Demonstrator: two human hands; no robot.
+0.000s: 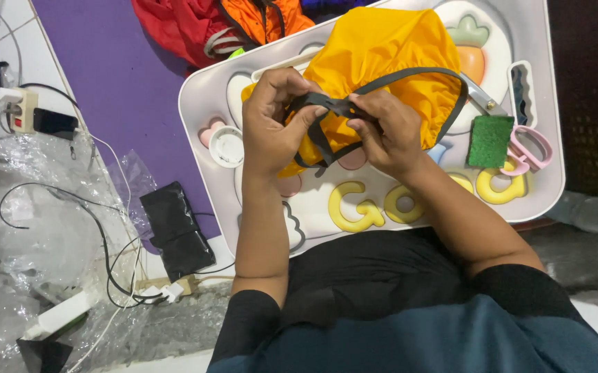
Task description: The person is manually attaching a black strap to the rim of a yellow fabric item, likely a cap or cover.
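Both hands' grip pinches the grey strap (333, 105): left hand (271, 121), right hand (385, 131). Pull gently, keeping the yellow cloth (382, 55) on the tray (547, 103).

— How do my hands sit from up here?

— I see my left hand (271, 121) raised ahead of my chest, back of the hand toward the camera, fingers curled inward with the thumb and forefinger pinched together at the tips.

— And the other?

— My right hand (385, 131) meets it just beside, knuckles up, fingertips (355, 124) bent down and pressed close against the left ones. Both wrists are cocked inward.

— Arms?

— My left forearm runs almost straight up from the elbow; my right forearm comes in on a slant from the lower right. Both are bare below dark short sleeves.
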